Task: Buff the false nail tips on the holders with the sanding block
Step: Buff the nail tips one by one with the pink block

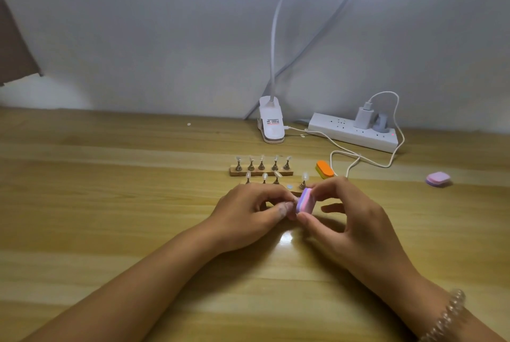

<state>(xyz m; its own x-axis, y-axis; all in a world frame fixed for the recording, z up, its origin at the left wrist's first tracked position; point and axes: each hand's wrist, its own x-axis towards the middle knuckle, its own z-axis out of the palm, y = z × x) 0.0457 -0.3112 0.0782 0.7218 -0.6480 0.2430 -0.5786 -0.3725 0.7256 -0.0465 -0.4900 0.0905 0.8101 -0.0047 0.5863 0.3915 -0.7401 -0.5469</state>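
My right hand [350, 214] pinches a pink-and-purple sanding block [305, 200] between thumb and fingers. My left hand [248, 210] pinches a small nail holder against the block's left face; the holder and its tip are almost hidden by my fingers. Just behind my hands lies a wooden base [292, 188] with three clear nail tips on metal holders at its left, one at its right [304, 178] and one bare magnet spot. A second wooden base [260, 172] behind it carries several nail tips on holders.
An orange-and-yellow sanding block [324, 169] lies right of the bases, a purple-pink one [438, 179] farther right. A clip lamp [271, 123], a white power strip [354, 132] and a trailing white cable [358, 158] sit at the back by the wall on the wooden table [110, 203].
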